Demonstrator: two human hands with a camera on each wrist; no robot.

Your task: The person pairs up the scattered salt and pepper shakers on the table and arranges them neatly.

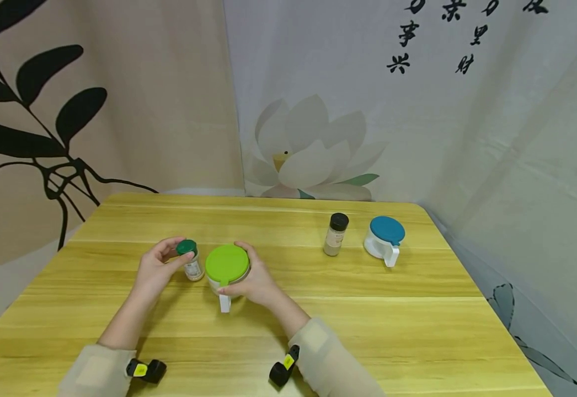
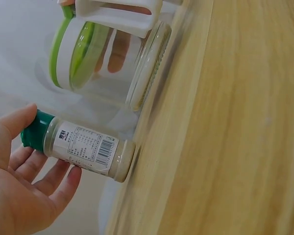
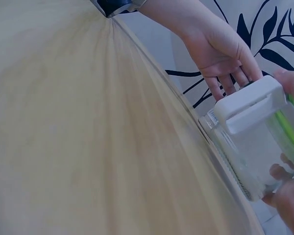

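On the left side of the table stands a small spice bottle (image 1: 194,270) with a green cap and a printed label (image 2: 90,147). My left hand (image 1: 155,267) pinches its cap between thumb and fingers. Just right of it is a clear glass seasoning jar (image 2: 105,63) with a lime green lid (image 1: 226,263) and a white handle (image 1: 225,303) facing me. My right hand (image 1: 257,278) grips this jar around its right side, the thumb by the handle. Bottle and jar are upright, close together with a narrow gap. The jar's glass looks mostly see-through.
Farther right on the wooden table (image 1: 368,331) stand a black-capped spice bottle (image 1: 335,237) and a second white-handled jar with a blue lid (image 1: 386,230). Behind the table's back edge hangs a printed curtain (image 1: 313,66).
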